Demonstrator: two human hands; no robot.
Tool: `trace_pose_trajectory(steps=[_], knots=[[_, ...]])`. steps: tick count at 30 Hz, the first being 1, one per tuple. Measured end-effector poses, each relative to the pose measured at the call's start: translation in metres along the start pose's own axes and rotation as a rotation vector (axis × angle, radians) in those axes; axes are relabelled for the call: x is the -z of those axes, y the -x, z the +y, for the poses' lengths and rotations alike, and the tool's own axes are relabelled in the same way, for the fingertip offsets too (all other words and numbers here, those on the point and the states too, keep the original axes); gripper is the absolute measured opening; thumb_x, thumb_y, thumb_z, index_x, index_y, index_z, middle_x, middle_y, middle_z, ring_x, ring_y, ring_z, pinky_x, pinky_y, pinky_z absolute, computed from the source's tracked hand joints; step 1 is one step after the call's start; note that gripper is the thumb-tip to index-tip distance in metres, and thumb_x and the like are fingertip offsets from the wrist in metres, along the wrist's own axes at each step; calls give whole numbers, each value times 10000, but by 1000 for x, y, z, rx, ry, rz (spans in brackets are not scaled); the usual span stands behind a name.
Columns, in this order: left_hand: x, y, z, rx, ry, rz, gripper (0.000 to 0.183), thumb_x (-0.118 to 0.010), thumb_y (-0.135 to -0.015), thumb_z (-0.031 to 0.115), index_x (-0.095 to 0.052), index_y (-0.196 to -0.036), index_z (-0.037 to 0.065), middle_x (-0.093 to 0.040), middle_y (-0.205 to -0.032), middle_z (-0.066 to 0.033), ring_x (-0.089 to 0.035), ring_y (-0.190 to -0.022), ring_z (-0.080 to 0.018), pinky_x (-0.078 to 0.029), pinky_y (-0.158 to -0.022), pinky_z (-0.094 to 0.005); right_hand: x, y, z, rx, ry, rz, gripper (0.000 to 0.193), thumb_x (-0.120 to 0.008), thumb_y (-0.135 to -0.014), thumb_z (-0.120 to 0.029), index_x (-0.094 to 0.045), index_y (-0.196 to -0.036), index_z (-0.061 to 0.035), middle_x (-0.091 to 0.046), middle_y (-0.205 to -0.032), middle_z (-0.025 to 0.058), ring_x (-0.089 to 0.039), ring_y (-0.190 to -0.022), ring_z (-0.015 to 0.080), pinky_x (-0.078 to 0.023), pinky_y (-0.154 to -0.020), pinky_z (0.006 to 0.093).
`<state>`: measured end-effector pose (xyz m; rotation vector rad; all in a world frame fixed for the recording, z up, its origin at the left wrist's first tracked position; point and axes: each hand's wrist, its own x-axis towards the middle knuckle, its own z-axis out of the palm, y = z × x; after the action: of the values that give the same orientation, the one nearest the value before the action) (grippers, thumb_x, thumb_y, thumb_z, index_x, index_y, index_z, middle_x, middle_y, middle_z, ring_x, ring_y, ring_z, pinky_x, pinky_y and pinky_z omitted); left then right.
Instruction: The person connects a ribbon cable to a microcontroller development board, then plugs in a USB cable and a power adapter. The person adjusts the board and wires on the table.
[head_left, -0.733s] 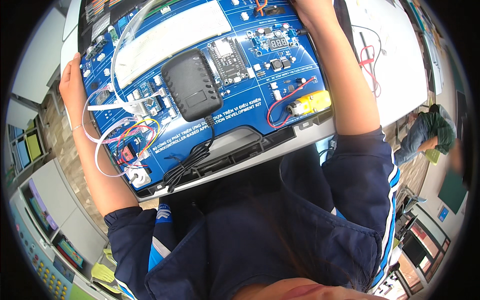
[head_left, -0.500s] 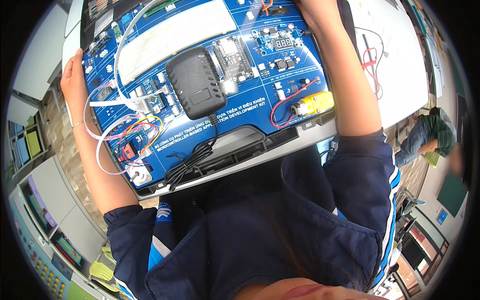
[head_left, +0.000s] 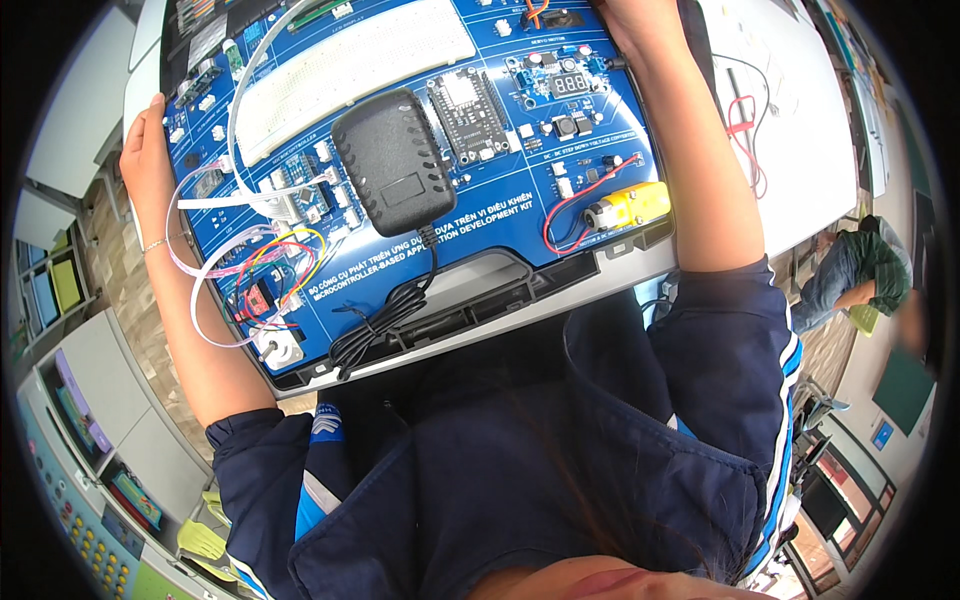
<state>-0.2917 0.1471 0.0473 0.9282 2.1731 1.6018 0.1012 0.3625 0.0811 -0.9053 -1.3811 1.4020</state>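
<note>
A blue electronics training board [head_left: 480, 225] set in a black and grey case lies tilted in front of me. My left hand [head_left: 148, 165] grips its left edge, the fingertips partly hidden. At the upper right edge my right hand [head_left: 632, 25] holds the case, its fingers mostly cut off by the frame. On the board rest a black power adapter [head_left: 393, 160] and its bundled cable [head_left: 375, 330]. Mounted there are a white breadboard [head_left: 350, 75], a microcontroller module [head_left: 468, 112], a voltage converter with a small display [head_left: 562, 82] and a yellow gear motor [head_left: 630, 205].
Looped white, pink, red and yellow wires [head_left: 210, 270] stick out over the board's left side. A white table [head_left: 800, 130] at the right bears red and black leads [head_left: 742, 128]. Another person [head_left: 860, 265] is farther right. Cabinets [head_left: 125, 385] stand at the left.
The board has tipped slightly, and the bright glare beside the adapter is gone. Both hands keep their places on the case.
</note>
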Motion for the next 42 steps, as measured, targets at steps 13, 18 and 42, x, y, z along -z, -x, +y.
trace_pose_trajectory(steps=[13, 18, 42], knots=[[1, -1, -2, 35, 37, -10, 285, -673, -1005, 297, -758, -993, 26, -711, -856, 23, -593, -759, -26, -438, -721, -177, 0, -1, 2, 19, 32, -7, 101, -709, -960, -130, -729, -1005, -42, -668, -801, -40, -480, -624, 17, -386, -580, 168], [0, -1, -2, 27, 6, -2, 298, -671, -1006, 307, -758, -1003, 22, -716, -867, 17, -601, -774, -33, -444, -737, -184, 2, -1, 2, 21, 45, -22, 83, -689, -975, -135, -714, -1000, -61, -640, -785, -54, -481, -622, 15, -387, -577, 165], [0, -1, -1, 16, 5, 10, 301, -674, -1005, 308, -760, -1008, 20, -710, -855, 19, -591, -757, -30, -437, -716, -181, 3, -2, 4, 17, 57, -66, 157, -664, -990, -134, -745, -1060, -19, -674, -826, -51, -458, -626, 10, -371, -580, 157]])
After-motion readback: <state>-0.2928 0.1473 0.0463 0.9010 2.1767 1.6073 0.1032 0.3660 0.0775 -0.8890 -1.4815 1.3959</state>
